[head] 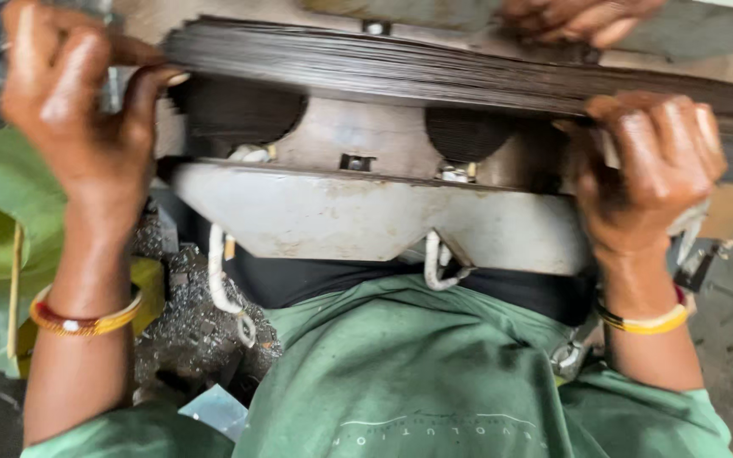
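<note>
Head view: left hand (69, 102), right hand (651, 170) clamped on stack of thin metal sheets (400, 72) spanning between them.

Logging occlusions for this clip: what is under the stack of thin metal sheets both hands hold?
Under the stack of thin metal sheets, gripped by the left hand and right hand, sits a grey metal plate with two round dark openings. What is inside the openings cannot be seen.

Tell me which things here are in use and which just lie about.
In use: left hand and right hand gripping the stack of thin metal sheets; grey metal plate beneath.
Lying about: metal scrap; green cloth; white cord.
</note>
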